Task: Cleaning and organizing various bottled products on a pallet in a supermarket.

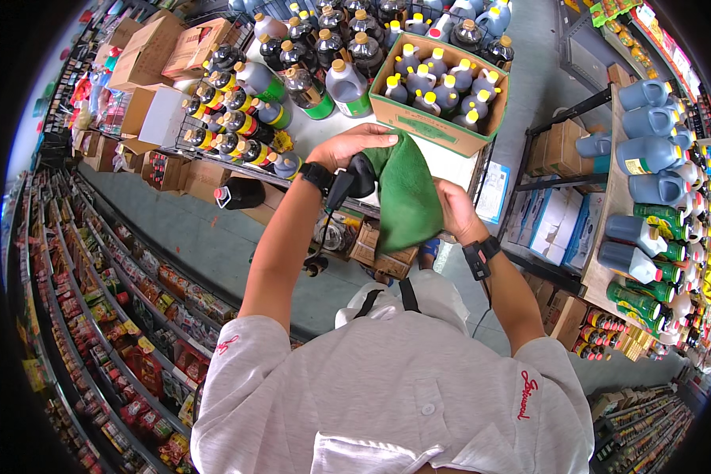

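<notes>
A green cloth (411, 198) hangs between my hands in front of the white tabletop (308, 133). My left hand (355, 145) grips its upper end, thumb on top. Just below that hand is a dark rounded object (361, 176), partly covered; I cannot tell what it is. My right hand (459, 210) holds the cloth's right edge, its fingertips hidden behind the fabric. Beyond the cloth stands an open cardboard box (429, 125) of dark-filled bottles with yellow caps (444, 92). A large green-labelled jug (348, 89) stands left of the box.
Several dark bottles (245, 127) lie stacked at the table's left. A dark jug (242, 193) is on the lower left. To the right, a shelf (601, 260) carries blue-grey jugs (649, 155). Packed shelving (124, 308) curves along the left. Cardboard boxes (148, 50) sit at the back left.
</notes>
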A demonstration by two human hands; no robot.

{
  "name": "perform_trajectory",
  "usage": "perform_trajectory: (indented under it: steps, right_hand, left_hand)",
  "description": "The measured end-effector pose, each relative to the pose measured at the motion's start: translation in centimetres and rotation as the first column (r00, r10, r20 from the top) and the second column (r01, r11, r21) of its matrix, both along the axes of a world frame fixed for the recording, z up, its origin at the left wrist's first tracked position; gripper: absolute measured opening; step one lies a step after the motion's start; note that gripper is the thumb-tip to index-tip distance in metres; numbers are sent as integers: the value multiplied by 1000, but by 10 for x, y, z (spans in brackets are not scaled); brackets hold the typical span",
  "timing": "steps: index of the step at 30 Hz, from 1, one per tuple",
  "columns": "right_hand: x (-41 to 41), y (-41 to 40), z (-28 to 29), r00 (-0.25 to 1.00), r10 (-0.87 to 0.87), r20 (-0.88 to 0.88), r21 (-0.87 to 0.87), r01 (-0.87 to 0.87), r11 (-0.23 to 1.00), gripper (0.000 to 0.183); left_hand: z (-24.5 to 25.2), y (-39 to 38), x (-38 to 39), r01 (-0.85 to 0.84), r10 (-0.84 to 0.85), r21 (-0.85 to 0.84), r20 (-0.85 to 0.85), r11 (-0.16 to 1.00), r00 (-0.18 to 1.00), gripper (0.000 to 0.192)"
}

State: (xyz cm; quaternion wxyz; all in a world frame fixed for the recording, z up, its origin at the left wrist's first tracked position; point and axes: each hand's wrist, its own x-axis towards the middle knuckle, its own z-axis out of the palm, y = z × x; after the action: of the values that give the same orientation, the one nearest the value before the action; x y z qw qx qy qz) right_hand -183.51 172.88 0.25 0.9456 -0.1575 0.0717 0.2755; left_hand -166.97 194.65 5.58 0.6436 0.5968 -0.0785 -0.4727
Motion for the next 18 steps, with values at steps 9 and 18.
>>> perform_trajectory:
  steps: [9, 18]
  right_hand:
    - [-2, 16, 7, 985, 155, 80, -300, -124, 946, 29]
    - [-2, 39, -36, 991, 130, -5, -183, -129, 975, 38]
  left_hand:
    - [2, -16, -3, 386, -380, 70, 409, 920, 830, 32]
    - [26, -37, -60, 297, -384, 290, 860, 910, 337, 39]
